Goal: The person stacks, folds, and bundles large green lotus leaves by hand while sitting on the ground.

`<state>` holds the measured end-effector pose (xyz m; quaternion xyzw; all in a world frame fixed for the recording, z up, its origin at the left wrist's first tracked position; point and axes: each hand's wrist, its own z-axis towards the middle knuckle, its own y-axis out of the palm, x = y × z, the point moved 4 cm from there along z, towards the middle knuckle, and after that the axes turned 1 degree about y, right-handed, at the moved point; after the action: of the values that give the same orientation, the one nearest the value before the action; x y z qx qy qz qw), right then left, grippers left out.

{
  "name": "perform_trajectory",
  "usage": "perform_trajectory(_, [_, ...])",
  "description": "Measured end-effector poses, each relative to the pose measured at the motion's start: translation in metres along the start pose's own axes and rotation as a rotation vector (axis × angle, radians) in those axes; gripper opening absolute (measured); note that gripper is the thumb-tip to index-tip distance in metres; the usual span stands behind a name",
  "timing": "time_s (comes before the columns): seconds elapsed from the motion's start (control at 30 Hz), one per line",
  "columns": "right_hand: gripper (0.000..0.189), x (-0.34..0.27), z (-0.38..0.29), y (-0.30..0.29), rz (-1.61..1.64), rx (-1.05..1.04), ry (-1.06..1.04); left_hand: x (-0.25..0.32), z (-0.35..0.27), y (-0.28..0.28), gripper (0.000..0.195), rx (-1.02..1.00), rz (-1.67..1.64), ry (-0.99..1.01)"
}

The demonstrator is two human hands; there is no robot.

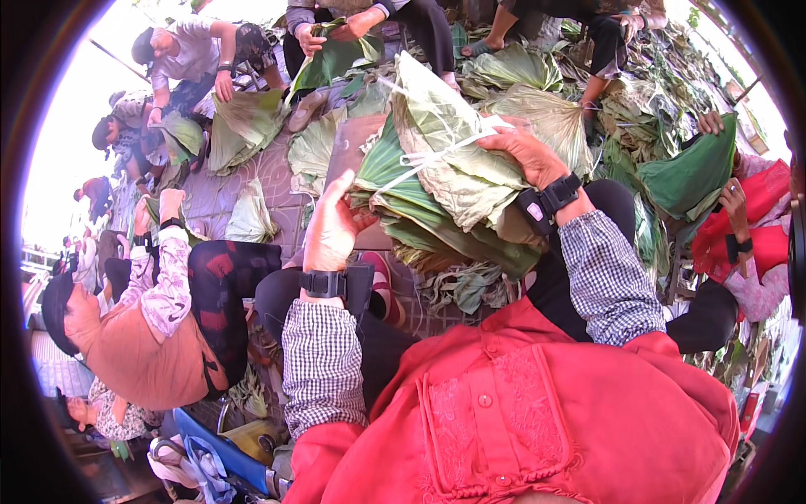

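A thick bundle of large folded leaves (453,183), green below and pale, dry above, lies before me over a brown board (352,142). White plastic ties (434,154) cross it. My right hand (526,151) grips the bundle's upper right side by the white tie, thumb and fingers closed on it. At the bundle's left end is my left hand (334,220), palm towards the leaves with the thumb raised; its fingertips are partly hidden at the leaf edge, and whether they grip cannot be told.
Several people sit close around, holding leaves. A person in an orange vest (145,353) is at left, another in red (724,227) at right. A folded pale leaf (249,214) stands on the paving (220,189). Leaf heaps (655,107) lie at the upper right; a blue folding chair (220,447) is lower left.
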<state>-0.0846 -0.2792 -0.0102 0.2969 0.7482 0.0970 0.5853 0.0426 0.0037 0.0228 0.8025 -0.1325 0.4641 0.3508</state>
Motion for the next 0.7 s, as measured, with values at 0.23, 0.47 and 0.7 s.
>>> perform_trajectory(0.23, [0.035, 0.010, 0.001, 0.008, 0.141, 0.029, 0.024, -0.011, 0.007, 0.001, 0.044, -0.044, -0.211, -0.037])
perform_trajectory(0.47, [0.036, 0.005, 0.001, 0.015, 0.128, -0.012, 0.049, -0.005, 0.013, -0.012, 0.039, -0.035, -0.216, -0.008])
perform_trajectory(0.7, [0.036, 0.044, 0.014, -0.013, -0.085, 0.037, 0.238, -0.022, 0.011, -0.020, 0.035, 0.132, -0.032, -0.144])
